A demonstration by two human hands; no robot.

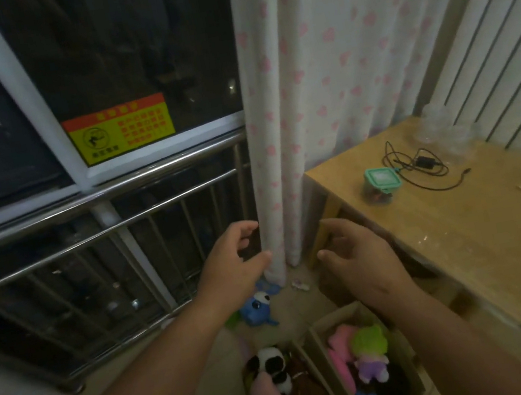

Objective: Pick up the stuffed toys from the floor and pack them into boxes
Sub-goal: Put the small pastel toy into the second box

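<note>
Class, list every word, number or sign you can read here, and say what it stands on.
Yellow and red sticker on the window glass: a round pictogram and rows of characters, all too blurred to read.
No other text shows.

At your feet the beige floor bears a blue big-eyed plush toy, a left cardboard box and a right cardboard box. On your light wooden table lie a green-lidded clear tub and a black charger cable.
</note>
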